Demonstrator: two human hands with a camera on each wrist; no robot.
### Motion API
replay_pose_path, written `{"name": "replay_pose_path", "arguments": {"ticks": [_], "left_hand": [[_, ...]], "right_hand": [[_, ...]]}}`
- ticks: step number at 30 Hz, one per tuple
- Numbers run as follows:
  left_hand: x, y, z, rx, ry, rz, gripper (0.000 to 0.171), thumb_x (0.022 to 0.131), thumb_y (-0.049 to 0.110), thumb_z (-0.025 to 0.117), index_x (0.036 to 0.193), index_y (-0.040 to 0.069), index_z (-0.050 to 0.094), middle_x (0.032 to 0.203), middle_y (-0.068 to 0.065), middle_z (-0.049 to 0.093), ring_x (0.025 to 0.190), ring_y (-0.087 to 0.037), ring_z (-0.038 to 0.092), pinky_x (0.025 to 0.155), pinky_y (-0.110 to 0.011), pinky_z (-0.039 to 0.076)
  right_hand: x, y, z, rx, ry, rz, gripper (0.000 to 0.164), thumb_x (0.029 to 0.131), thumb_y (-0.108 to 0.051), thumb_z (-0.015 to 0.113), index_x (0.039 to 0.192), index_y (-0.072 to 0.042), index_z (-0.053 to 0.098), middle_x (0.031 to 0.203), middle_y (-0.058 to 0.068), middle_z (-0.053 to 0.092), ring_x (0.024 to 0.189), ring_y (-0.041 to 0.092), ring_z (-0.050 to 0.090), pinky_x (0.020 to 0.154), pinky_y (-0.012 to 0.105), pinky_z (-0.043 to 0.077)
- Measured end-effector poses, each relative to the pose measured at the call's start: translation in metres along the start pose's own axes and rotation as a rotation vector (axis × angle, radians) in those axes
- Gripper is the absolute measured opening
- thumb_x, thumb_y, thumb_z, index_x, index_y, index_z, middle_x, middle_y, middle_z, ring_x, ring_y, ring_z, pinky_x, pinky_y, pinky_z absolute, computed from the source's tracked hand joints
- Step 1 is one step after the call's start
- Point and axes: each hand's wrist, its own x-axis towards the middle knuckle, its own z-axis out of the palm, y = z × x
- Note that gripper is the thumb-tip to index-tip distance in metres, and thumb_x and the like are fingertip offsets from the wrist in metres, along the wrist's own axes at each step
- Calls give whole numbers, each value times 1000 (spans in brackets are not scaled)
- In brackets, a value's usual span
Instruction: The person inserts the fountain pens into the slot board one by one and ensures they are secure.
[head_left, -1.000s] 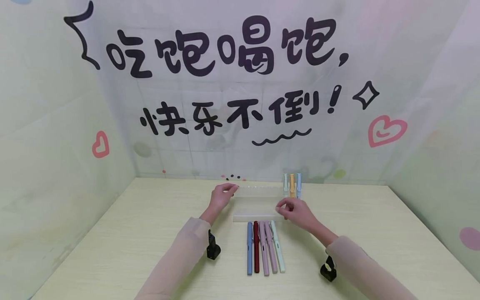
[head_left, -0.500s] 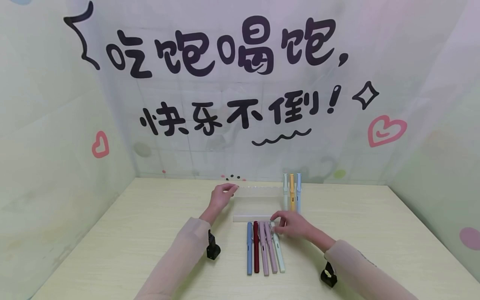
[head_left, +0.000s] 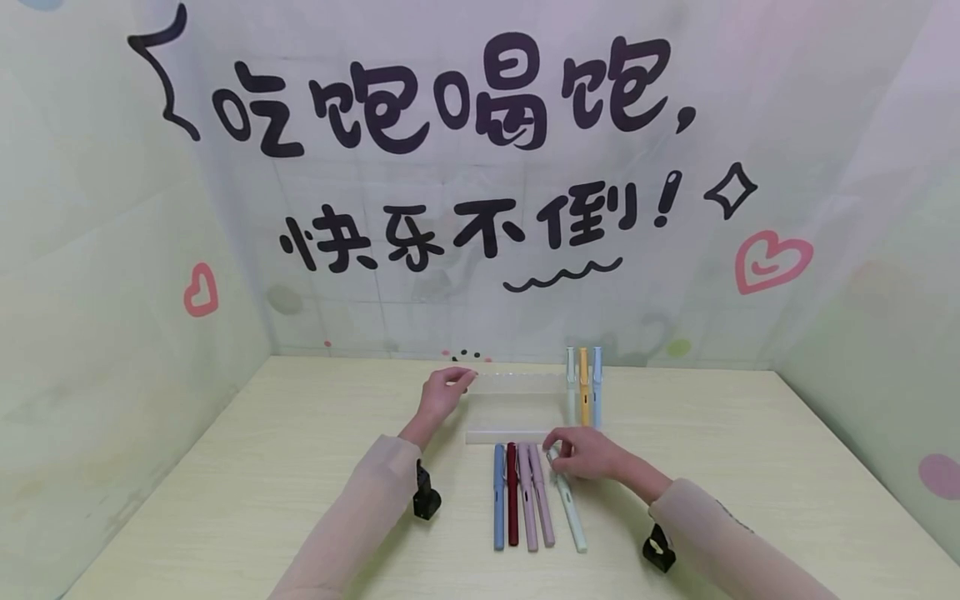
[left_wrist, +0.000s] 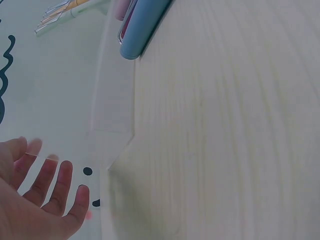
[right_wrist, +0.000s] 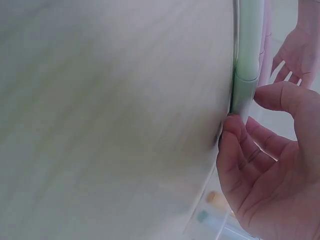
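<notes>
In the head view my left hand (head_left: 441,393) holds the upper left corner of a clear plastic pen stand (head_left: 506,437) between thumb and fingers; the left wrist view shows fingertips through the clear plastic. With its thumb and fingers my right hand (head_left: 588,452) pinches the upper, capped end of a pale green pen (head_left: 573,515), which slants on the table in front of the stand. Left of it lie a blue pen (head_left: 499,500), a dark red pen (head_left: 513,500) and two lilac pens (head_left: 529,508), side by side.
Three pens lean at the stand's right end: pale green (head_left: 571,387), orange (head_left: 584,387) and light blue (head_left: 597,387). Behind the wooden table (head_left: 300,467) hangs a printed cloth backdrop (head_left: 480,317), with cloth sides left and right.
My right hand has come down from the stand's right end to the pale green pen and pulled it rightward, away from the lilac pens. The left hand stays put.
</notes>
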Motion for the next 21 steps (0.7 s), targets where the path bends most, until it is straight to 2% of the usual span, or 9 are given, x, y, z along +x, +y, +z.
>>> {"name": "replay_pose_path", "arguments": {"ticks": [5,10,13,21], "left_hand": [[0,0,0,-1,-2,0,28,92,24,56,107,2,65,103,-12,62,91,-26,61,76,-35,49],[0,0,1,-2,-3,1,29,92,24,56,108,2,65,104,-12,62,92,-26,61,77,-35,49],[0,-1,0,-5,-6,-3,29,92,24,55,109,2,64,106,-12,62,92,-26,60,78,-36,49],[0,-1,0,-12,-6,0,29,92,24,56,108,2,64,105,-12,62,92,-26,60,78,-35,49]], "right_hand": [[0,2,2,-43,3,-23,18,81,-17,66,92,-6,59,61,-7,49,51,4,43,47,21,38],[1,4,3,-44,17,-47,12,81,-11,63,90,-6,57,58,-8,46,49,3,41,45,21,36],[0,4,4,-3,20,-33,12,81,-7,61,91,-5,56,59,-7,48,48,4,43,45,21,38],[-2,4,1,194,28,32,19,83,-7,62,98,0,52,68,1,53,52,11,48,47,24,42]]}}
